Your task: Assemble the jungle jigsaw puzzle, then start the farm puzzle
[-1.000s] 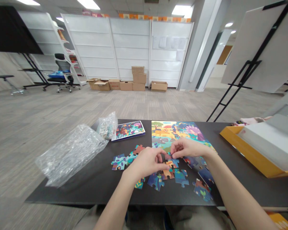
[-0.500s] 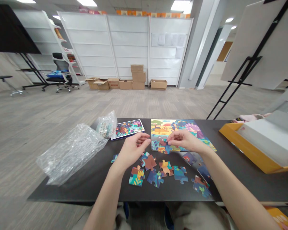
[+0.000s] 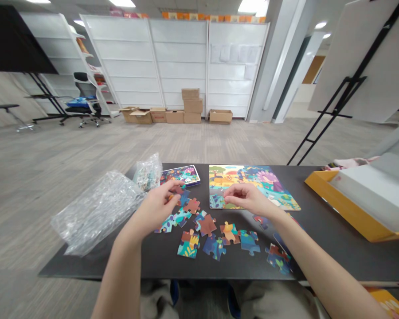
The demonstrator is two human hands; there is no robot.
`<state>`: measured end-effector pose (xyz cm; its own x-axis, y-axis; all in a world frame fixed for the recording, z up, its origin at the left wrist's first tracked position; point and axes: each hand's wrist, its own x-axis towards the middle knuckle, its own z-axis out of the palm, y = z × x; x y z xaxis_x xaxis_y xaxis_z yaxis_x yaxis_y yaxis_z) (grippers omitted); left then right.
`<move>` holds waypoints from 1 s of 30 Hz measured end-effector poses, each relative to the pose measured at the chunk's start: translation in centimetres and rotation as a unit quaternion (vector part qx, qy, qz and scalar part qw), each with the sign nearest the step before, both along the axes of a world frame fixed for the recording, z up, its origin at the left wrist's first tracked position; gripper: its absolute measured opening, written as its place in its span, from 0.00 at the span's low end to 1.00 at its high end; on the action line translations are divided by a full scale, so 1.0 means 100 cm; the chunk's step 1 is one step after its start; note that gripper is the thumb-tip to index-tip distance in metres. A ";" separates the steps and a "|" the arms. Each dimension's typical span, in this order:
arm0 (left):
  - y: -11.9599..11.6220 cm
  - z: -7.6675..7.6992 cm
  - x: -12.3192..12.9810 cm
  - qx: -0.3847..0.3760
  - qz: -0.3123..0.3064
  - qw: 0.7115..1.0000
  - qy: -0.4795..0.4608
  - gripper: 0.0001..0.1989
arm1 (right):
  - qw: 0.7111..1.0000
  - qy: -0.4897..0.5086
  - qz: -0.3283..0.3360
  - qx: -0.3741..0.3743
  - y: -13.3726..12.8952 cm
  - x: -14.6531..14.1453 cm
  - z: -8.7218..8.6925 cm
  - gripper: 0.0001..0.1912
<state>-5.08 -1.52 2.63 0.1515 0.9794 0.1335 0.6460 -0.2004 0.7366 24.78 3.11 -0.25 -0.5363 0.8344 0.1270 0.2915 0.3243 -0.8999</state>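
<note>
My left hand (image 3: 159, 203) is over the left part of the dark table, its thumb and fingers closed around a brown, blue and orange jigsaw piece (image 3: 183, 196). Close beneath it lie a plain brown piece (image 3: 192, 205) and some teal pieces (image 3: 182, 215). Above the lower left of a colourful puzzle board (image 3: 246, 175), my right hand (image 3: 244, 197) has its fingers curled toward the thumb; no piece shows in them. Between the forearms several loose pieces are scattered, among them a yellow-and-teal one (image 3: 189, 244) and a blue one (image 3: 250, 241).
Crumpled clear plastic wrap (image 3: 99, 212) and a small clear bag (image 3: 148, 173) lie at the left. Beside them is a picture card (image 3: 191, 175). An open yellow box (image 3: 346, 210) with a white insert stands at the right. More pieces (image 3: 278, 258) lie near my right forearm.
My left hand has moved left and toward me, with the brown, blue and orange piece now in it. That piece was at my right fingertips. My right hand has shifted slightly left.
</note>
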 end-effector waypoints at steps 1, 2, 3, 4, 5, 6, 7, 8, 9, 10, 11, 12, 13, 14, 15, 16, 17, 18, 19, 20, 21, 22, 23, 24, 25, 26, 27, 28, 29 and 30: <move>-0.003 0.004 -0.012 0.007 0.023 0.998 0.055 0.22 | 1.000 -0.011 0.007 -0.001 0.001 0.002 0.001 0.13; -0.007 0.007 -0.022 0.015 0.043 0.994 0.102 0.22 | 1.000 -0.022 0.016 -0.003 0.001 0.003 0.002 0.13; -0.011 0.010 -0.032 0.013 0.060 0.989 0.137 0.22 | 0.999 -0.032 0.022 -0.003 0.001 0.004 0.003 0.13; -0.015 0.013 -0.041 0.001 0.072 0.984 0.164 0.21 | 0.999 -0.039 0.027 -0.002 0.000 0.005 0.005 0.13; -0.019 0.015 -0.048 -0.019 0.081 0.979 0.186 0.20 | 0.999 -0.044 0.029 0.000 -0.001 0.005 0.007 0.13; -0.023 0.017 -0.055 -0.042 0.088 0.974 0.206 0.19 | 0.998 -0.048 0.029 0.002 -0.002 0.004 0.008 0.13; -0.027 0.018 -0.060 -0.066 0.094 0.968 0.221 0.17 | 0.998 -0.053 0.029 0.003 -0.002 0.003 0.010 0.13; -0.030 0.018 -0.064 -0.089 0.099 0.964 0.232 0.15 | 0.998 -0.059 0.029 0.004 -0.003 0.003 0.012 0.13; -0.033 0.018 -0.068 -0.112 0.102 0.960 0.237 0.14 | 0.997 -0.067 0.030 0.005 -0.004 0.002 0.013 0.14; -0.036 0.016 -0.070 -0.134 0.104 0.957 0.237 0.13 | 0.997 -0.074 0.030 0.005 -0.004 0.001 0.013 0.14; -0.038 0.014 -0.072 -0.156 0.104 0.955 0.232 0.12 | 0.996 -0.079 0.030 0.005 -0.004 0.001 0.013 0.14; -0.040 0.012 -0.073 -0.178 0.102 0.953 0.223 0.12 | 0.996 -0.084 0.030 0.005 -0.004 0.001 0.012 0.14; -0.041 0.009 -0.073 -0.200 0.099 0.951 0.212 0.12 | 0.996 -0.088 0.030 0.005 -0.004 0.001 0.012 0.15; -0.042 0.005 -0.073 -0.221 0.096 0.950 0.199 0.12 | 0.995 -0.092 0.030 0.005 -0.003 0.001 0.011 0.15; -0.042 0.002 -0.073 -0.240 0.096 0.947 0.188 0.12 | 0.995 -0.095 0.030 0.006 -0.003 0.001 0.010 0.16; -0.042 -0.001 -0.072 -0.254 0.096 0.945 0.181 0.12 | 0.995 -0.098 0.031 0.007 -0.002 0.001 0.009 0.16; -0.042 -0.004 -0.071 -0.261 0.094 0.944 0.182 0.11 | 0.995 -0.099 0.031 0.008 -0.002 0.001 0.009 0.16; -0.042 -0.006 -0.071 -0.258 0.089 0.943 0.192 0.10 | 0.994 -0.100 0.032 0.008 -0.002 0.001 0.009 0.16; -0.041 -0.008 -0.071 -0.248 0.083 0.942 0.212 0.09 | 0.994 -0.100 0.031 0.009 -0.001 0.001 0.008 0.17; -0.041 -0.008 -0.071 -0.235 0.076 0.940 0.237 0.09 | 0.994 -0.101 0.031 0.009 -0.001 0.001 0.008 0.17; -0.041 -0.008 -0.071 -0.221 0.071 0.936 0.264 0.09 | 0.994 -0.101 0.031 0.008 -0.001 0.002 0.008 0.17; -0.041 -0.008 -0.072 -0.209 0.071 0.932 0.289 0.09 | 0.994 -0.102 0.030 0.009 -0.001 0.002 0.008 0.18; -0.042 -0.007 -0.072 -0.203 0.076 0.926 0.310 0.10 | 0.994 -0.102 0.030 0.008 0.000 0.002 0.008 0.18; -0.043 -0.005 -0.072 -0.201 0.083 0.920 0.326 0.11 | 0.994 -0.101 0.029 0.009 0.000 0.002 0.008 0.18; -0.043 -0.004 -0.072 -0.199 0.090 0.915 0.338 0.12 | 0.994 -0.101 0.030 0.008 0.000 0.002 0.007 0.18; -0.044 -0.002 -0.071 -0.196 0.095 0.912 0.348 0.12 | 0.994 -0.101 0.030 0.008 0.000 0.003 0.007 0.18; -0.045 0.000 -0.069 -0.195 0.097 0.909 0.355 0.12 | 0.994 -0.103 0.030 0.008 0.001 0.003 0.007 0.18; -0.045 0.002 -0.065 -0.196 0.097 0.907 0.360 0.12 | 0.994 -0.105 0.030 0.007 0.001 0.003 0.006 0.18; -0.045 0.004 -0.061 -0.196 0.093 0.906 0.363 0.11 | 0.994 -0.107 0.030 0.007 0.001 0.003 0.006 0.18; -0.044 0.004 -0.055 -0.195 0.085 0.907 0.362 0.12 | 0.994 -0.109 0.030 0.007 0.001 0.002 0.006 0.18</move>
